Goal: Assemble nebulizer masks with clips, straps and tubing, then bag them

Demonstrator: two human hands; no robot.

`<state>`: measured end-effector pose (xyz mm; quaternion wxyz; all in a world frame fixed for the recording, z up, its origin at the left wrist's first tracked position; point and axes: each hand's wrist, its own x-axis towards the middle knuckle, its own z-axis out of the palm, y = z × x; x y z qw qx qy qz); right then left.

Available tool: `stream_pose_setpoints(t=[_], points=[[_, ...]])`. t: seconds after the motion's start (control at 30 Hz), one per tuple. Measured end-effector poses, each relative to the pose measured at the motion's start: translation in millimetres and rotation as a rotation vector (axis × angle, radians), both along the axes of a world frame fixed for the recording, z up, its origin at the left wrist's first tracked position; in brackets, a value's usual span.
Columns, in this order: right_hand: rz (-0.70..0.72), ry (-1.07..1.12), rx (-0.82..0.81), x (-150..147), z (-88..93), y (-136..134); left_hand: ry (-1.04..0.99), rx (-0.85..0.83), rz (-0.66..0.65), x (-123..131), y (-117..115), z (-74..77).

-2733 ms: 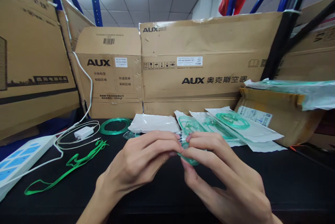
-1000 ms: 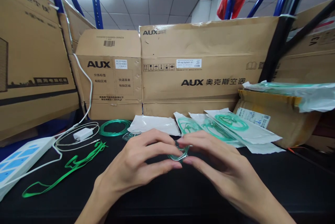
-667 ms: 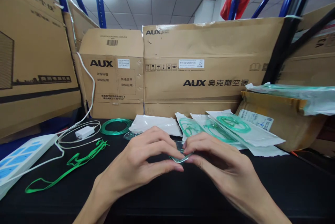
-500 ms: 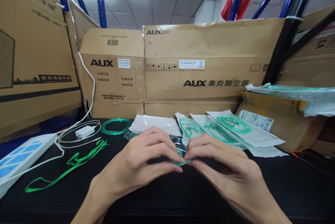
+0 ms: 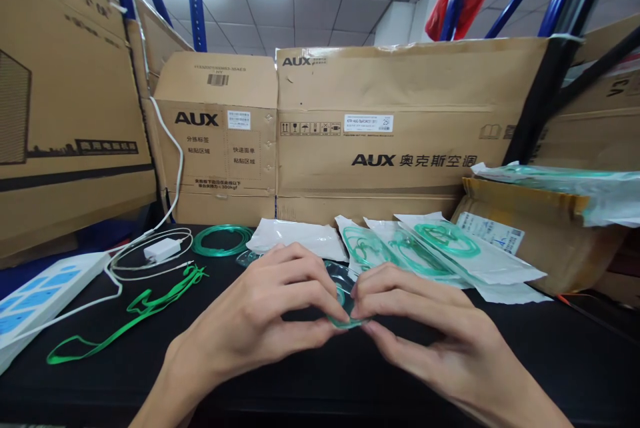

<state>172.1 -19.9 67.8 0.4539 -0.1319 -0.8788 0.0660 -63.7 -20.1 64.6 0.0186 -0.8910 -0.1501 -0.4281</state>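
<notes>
The clear green-tinted plastic piece (image 5: 342, 289), long axis unclear, sits at three o'clock from the left hand (image 5: 283, 301) and nine o'clock from the right hand (image 5: 427, 315), pinched by both, neither nearer.

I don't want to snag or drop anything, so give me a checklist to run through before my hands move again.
1. Left hand has hold of the clear, green-edged piece: ok, fingers and thumb at its near edge.
2. Right hand on the same piece: ok, fingertips at its near edge too.
3. Whole piece visible: not ok, the fingers hide part of it.
4. Far side of the piece off the black table: cannot tell.
5. Green strap apart from both hands: ok, it lies off to the left.
6. Coiled green tubing apart from both hands: ok.
</notes>
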Motion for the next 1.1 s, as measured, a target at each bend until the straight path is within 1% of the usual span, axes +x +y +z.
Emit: stream_pose_setpoints(t=[0.2, 0.4, 0.6, 0.77, 0.93, 1.1], points=[[0.008, -0.031, 0.019, -1.0, 1.7, -1.2, -0.022, 0.014, 0.014, 4.2, -5.1, 0.6], [0.038, -0.022, 0.032, -3.3, -1.6, -2.6, -0.029, 0.007, 0.043, 5.5, -11.7, 1.0], [0.023, -0.034, 0.051, -4.1, -5.4, -2.3, -0.016, -0.003, 0.062, 6.8, -11.8, 0.8], [0.025, -0.049, 0.055, -2.9, -3.6, -4.8, 0.000, -0.010, 0.065, 7.6, -12.0, 2.0], [0.026, -0.103, 0.030, 0.4, -1.0, -6.5, 0.006, -0.016, 0.040, 8.0, -12.2, 3.2], [0.055, -0.107, 0.002, 2.9, -2.5, -5.4, -0.010, -0.007, 0.008, 9.0, -13.3, 3.4]])
